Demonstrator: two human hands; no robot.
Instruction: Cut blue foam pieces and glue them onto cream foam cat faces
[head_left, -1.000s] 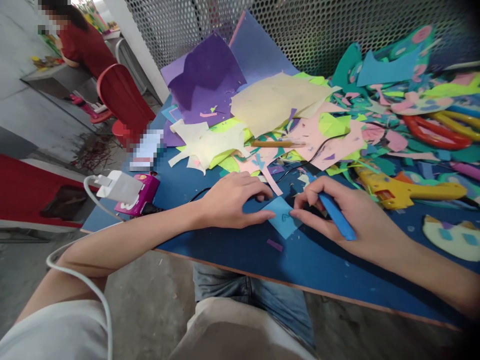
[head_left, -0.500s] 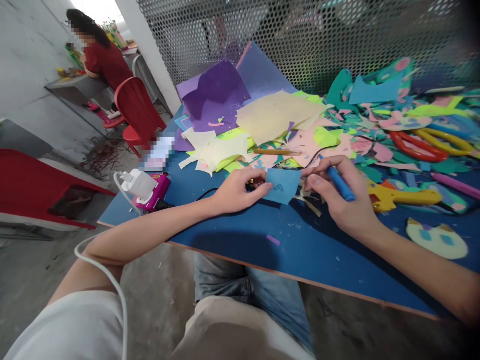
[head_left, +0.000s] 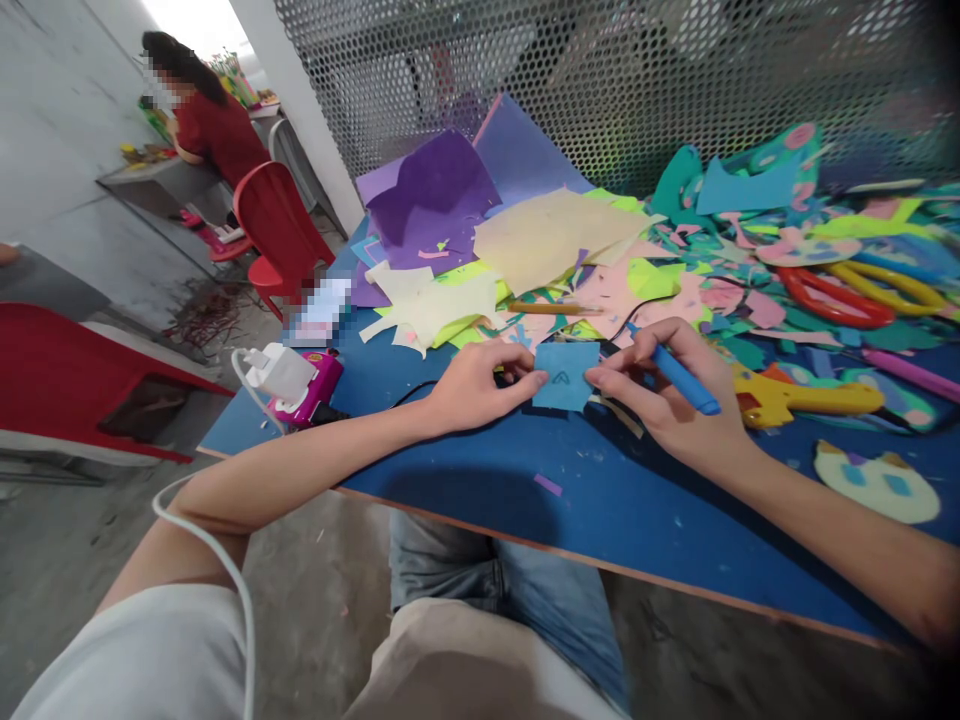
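Note:
A small blue square piece point(head_left: 564, 392), thin like felt or craft paper, is held above the blue table with a small dark drawn mark on its face. Thumb and fingers of my left hand point(head_left: 487, 385) pinch its left edge. My right hand point(head_left: 675, 395) is closed around a blue pen point(head_left: 682, 378), which lies slanted across the fingers. The right thumb and a fingertip also touch the square's right edge. Beyond the hands, a brown pencil point(head_left: 551, 308) lies on the scraps. A yellow glue gun point(head_left: 802, 398) sits to the right of my right hand.
Coloured scraps point(head_left: 559, 240) heap along the perforated metal screen point(head_left: 480, 60). At right lie red-handled scissors point(head_left: 832, 298) and a pale cat-face cutout point(head_left: 877, 485). A pink power strip with a white charger point(head_left: 281, 372) stands left. Another person point(head_left: 221, 130) sits at a far table.
The blue square has levelled out a little, and my right thumb has come onto its right edge. The pen has tilted slightly in my right hand; my left hand keeps its pinch.

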